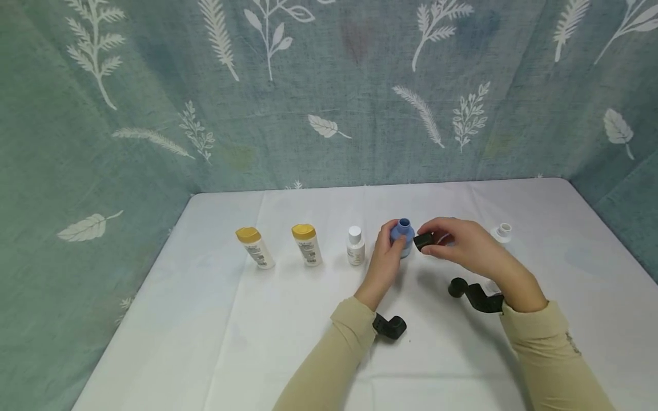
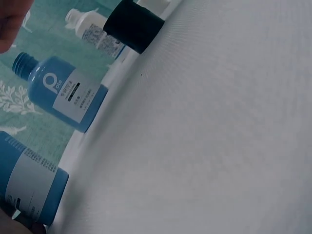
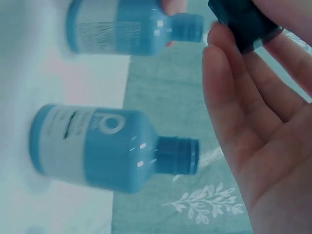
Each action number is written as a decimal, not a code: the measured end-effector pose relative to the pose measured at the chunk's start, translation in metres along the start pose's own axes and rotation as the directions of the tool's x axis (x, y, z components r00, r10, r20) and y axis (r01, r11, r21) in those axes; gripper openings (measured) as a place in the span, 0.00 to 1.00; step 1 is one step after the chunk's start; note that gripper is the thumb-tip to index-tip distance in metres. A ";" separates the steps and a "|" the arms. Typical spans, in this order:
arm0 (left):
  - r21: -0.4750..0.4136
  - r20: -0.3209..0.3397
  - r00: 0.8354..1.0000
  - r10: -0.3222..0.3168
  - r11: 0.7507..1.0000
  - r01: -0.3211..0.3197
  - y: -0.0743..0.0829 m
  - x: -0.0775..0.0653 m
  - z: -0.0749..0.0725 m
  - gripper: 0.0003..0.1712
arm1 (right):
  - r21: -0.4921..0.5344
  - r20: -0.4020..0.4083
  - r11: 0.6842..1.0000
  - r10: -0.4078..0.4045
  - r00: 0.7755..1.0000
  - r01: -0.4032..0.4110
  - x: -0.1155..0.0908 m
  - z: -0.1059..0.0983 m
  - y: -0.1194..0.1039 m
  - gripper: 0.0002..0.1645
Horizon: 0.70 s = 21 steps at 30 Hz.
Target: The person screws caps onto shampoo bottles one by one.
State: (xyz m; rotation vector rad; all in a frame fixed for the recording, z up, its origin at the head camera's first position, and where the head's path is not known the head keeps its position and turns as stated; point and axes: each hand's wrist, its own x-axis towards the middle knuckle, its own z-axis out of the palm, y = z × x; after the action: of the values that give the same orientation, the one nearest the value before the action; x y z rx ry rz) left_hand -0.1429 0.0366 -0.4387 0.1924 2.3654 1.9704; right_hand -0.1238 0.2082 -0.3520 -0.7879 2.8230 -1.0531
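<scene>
My left hand (image 1: 382, 260) grips a blue bottle (image 1: 402, 231) around its body, and the bottle stands upright with its neck uncapped. Just right of that neck, my right hand (image 1: 465, 242) pinches a black cap (image 1: 424, 240) between thumb and fingers, apart from the bottle. The right wrist view shows the cap (image 3: 243, 22) close to the mouth of the held bottle (image 3: 112, 29). A second uncapped blue bottle (image 3: 92, 146) stands beside it, mostly behind my right hand in the head view. Its white label shows in the left wrist view.
Left of my hands stand a white bottle with a white cap (image 1: 355, 245) and two white bottles with yellow caps, one nearer (image 1: 308, 245) and one farther left (image 1: 257, 248). An uncapped white bottle (image 1: 504, 230) is at the right. Black wrist mounts (image 1: 393, 327) hang by both sleeves.
</scene>
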 end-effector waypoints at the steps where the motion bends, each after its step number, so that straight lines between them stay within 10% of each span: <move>1: -0.007 0.007 1.000 -0.002 1.000 0.002 0.000 0.001 0.000 0.22 | 0.012 -0.020 1.000 -0.016 1.000 0.016 0.002 -0.001 -0.001 0.20; 14: 0.024 -0.013 1.000 0.022 0.999 -0.022 0.001 0.002 0.000 0.21 | 0.236 -0.218 0.967 0.149 0.964 -0.096 0.018 -0.002 -0.005 0.26; 21: 0.017 -0.024 1.000 0.014 1.000 -0.013 -0.002 0.003 0.000 0.21 | 0.251 -0.353 0.968 0.105 0.930 -0.014 0.024 0.011 0.002 0.22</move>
State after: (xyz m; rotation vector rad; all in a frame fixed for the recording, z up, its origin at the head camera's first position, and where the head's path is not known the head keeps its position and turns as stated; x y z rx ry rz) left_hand -0.1457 0.0361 -0.4404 0.1871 2.4030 1.9698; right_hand -0.1435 0.1915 -0.3588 -0.5241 2.8874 -1.6518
